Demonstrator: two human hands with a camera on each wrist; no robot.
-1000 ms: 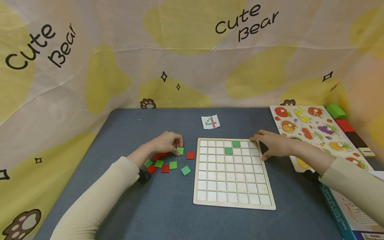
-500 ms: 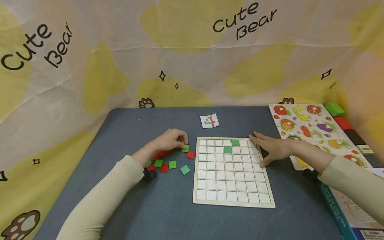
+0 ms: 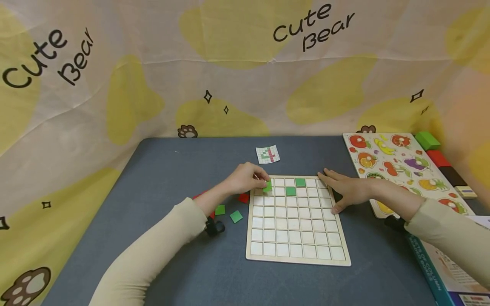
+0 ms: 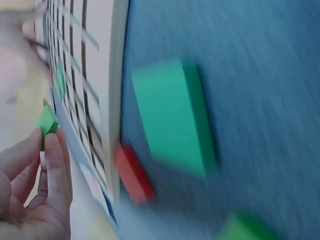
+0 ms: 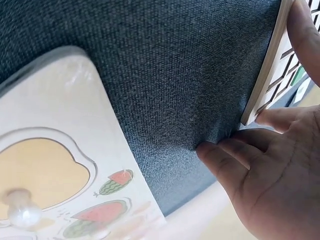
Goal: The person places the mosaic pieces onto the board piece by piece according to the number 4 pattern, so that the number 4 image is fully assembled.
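Observation:
My left hand [image 3: 245,177] pinches a small green square tile [image 3: 267,186] between thumb and fingertips, over the upper left cells of a wooden grid board [image 3: 298,261]. The left wrist view shows the pinched tile [image 4: 46,120] tilted, one corner pointing up. Two green tiles sit in the board's cells, one in the top row [image 3: 300,182] and one in the second row [image 3: 291,191]. At the board's upper right corner rests my right hand [image 3: 352,190], its thumb and fingers spread along the edge. The right wrist view shows its fingertips touching the board's side and the dark tabletop [image 5: 150,90].
Left of the board lie loose green tiles [image 3: 236,216] and red tiles [image 3: 243,198], several partly hidden by my left arm. A small printed pattern card [image 3: 268,154] lies behind the board. To the right are a fruit knob puzzle [image 3: 405,172], coloured blocks [image 3: 428,141] and a teal-edged box [image 3: 428,267].
My left hand has lifted the green tile from among the loose pieces and carried it right, over the board. The right hand has stayed at the board's edge, its fingers spreading slightly.

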